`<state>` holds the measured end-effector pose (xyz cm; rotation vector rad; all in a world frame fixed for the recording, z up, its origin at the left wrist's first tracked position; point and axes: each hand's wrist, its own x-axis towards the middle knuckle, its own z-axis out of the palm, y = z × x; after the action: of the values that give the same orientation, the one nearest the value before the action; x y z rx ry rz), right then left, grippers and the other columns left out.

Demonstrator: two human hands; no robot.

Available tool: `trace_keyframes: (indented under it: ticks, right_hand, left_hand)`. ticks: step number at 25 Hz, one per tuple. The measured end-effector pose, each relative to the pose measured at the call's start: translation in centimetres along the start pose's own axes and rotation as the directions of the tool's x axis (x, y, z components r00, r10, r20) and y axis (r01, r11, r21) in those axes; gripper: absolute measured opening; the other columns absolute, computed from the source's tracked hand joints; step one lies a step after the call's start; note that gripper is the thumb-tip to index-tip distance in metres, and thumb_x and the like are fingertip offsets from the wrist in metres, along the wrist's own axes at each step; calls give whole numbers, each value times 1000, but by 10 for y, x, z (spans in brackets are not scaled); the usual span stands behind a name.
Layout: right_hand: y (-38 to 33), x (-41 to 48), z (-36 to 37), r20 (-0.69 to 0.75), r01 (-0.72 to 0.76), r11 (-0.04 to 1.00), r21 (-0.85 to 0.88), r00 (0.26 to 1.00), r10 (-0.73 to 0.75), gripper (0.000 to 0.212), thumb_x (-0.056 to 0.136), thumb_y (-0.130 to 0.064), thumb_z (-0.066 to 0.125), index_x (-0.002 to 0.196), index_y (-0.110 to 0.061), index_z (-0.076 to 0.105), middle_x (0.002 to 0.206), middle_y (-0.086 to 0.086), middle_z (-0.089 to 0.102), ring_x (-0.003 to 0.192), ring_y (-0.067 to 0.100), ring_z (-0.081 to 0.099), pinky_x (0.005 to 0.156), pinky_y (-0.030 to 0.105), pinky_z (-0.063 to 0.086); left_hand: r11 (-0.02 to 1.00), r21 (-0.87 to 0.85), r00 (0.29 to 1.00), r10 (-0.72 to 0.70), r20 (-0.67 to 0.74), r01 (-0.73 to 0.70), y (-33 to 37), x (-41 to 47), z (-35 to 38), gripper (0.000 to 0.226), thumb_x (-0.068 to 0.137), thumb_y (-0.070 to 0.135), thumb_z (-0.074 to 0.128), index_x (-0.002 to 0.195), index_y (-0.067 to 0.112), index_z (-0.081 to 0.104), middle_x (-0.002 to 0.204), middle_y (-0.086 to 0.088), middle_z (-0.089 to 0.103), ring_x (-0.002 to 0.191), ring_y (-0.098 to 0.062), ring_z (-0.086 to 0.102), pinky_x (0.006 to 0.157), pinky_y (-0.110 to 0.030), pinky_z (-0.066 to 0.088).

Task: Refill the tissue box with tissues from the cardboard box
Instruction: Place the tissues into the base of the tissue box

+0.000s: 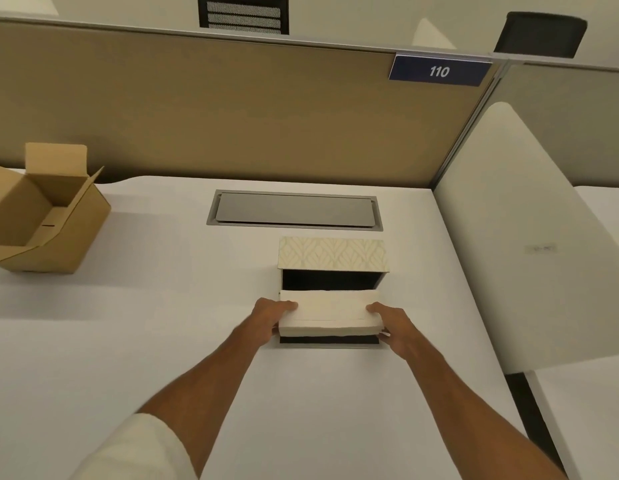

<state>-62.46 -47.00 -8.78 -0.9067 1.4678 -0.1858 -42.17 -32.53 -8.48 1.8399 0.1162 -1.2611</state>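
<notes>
The cream patterned tissue box [332, 252] lies on the white desk [162, 323] with its dark inside open toward me. A stack of cream tissues [328, 311] sits half inside that opening, its far edge in the box. My left hand [271, 317] grips the stack's left end and my right hand [392, 325] grips its right end. The brown cardboard box [41, 216] stands open at the far left, and the part of its inside that shows holds nothing.
A grey cable hatch [296, 210] is set into the desk just behind the tissue box. A tan partition [231, 109] with a blue "110" sign [439, 71] closes the back. A white side panel [529, 237] stands at the right.
</notes>
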Motion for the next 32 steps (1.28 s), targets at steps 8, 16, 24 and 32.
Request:
trace_keyframes:
  ticks: [8, 16, 24, 32]
  right_hand:
    - [1, 1, 0, -24, 3, 1000, -28, 1000, -4, 40, 84, -23, 69, 111, -11, 42, 114, 11, 48, 106, 29, 48, 93, 37, 47]
    - [4, 3, -2, -32, -1, 1000, -18, 999, 0, 43, 83, -24, 71, 111, -12, 41, 115, 12, 48, 106, 29, 48, 94, 37, 47]
    - [6, 10, -1, -76, 15, 994, -105, 997, -23, 41, 81, -30, 71, 106, -12, 43, 109, 11, 49, 99, 27, 49, 95, 39, 48]
    - [-8, 9, 2, -118, 63, 961, -271, 988, -98, 76, 86, -59, 55, 135, -3, 41, 130, 16, 51, 111, 31, 52, 99, 40, 44]
  left_hand:
    - [1000, 13, 1000, 2, -4, -2, 0, 0, 1, 56, 81, 16, 75, 128, -1, 50, 127, -19, 57, 111, -32, 56, 89, -38, 50]
    - [999, 24, 1000, 21, -3, -21, -1, 3, 0, 62, 80, 20, 76, 131, 0, 47, 133, -17, 52, 120, -32, 50, 101, -42, 48]
    - [960, 273, 990, 92, -103, -61, 0, 1, 0, 59, 76, 34, 78, 117, -1, 56, 101, -13, 61, 78, -20, 58, 64, -26, 51]
    - [960, 278, 988, 76, -138, -35, 7, 1, 11, 72, 79, 46, 70, 131, 3, 45, 130, -16, 53, 117, -31, 54, 94, -39, 50]
